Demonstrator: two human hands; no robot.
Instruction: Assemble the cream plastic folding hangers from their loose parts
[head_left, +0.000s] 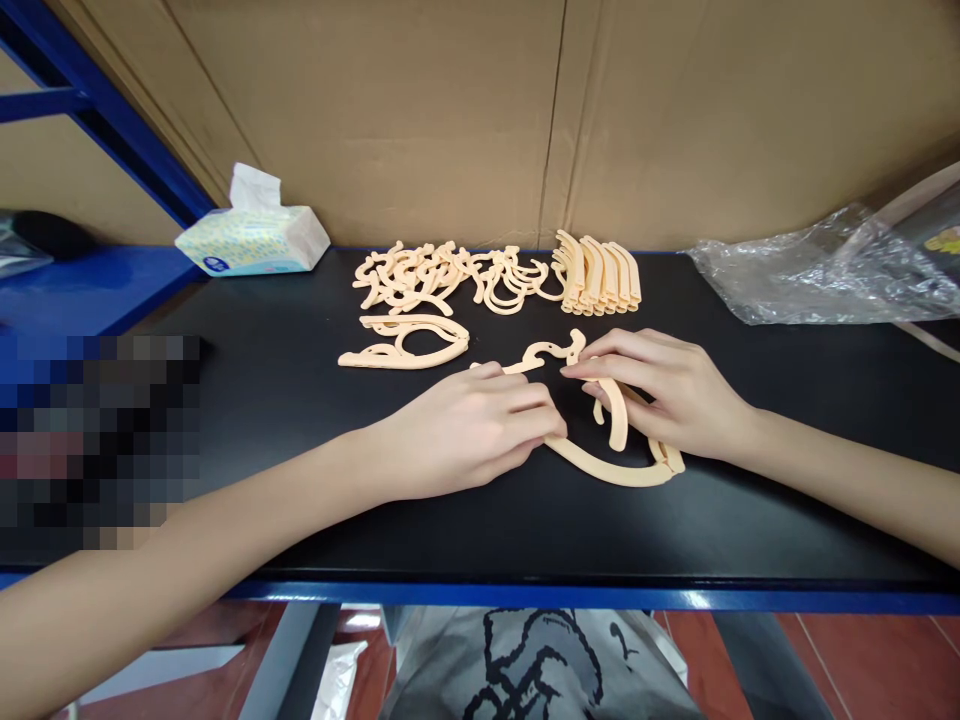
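Observation:
My left hand (491, 425) is closed, palm down, its fingertips on one end of a cream plastic folding hanger (611, 472) lying on the black tabletop. The hanger's long curved arm bends to a joint at the right, under my right hand (667, 385). That hand pinches a short curved hanger arm (618, 420) between thumb and fingers; its end points toward me. Just beyond the fingers lies a hook piece (551, 350), partly covered by my hands. A folded hanger (431, 355) rests to the left, beyond my left hand.
Loose hook pieces (420, 275) lie heaped at the back, beside stacked hanger arms (598, 275). A tissue box (255, 240) stands at the back left. Clear plastic bags (817, 265) lie at the right. Cardboard (420, 120) closes off the back; a blue edge (525, 597) borders the front.

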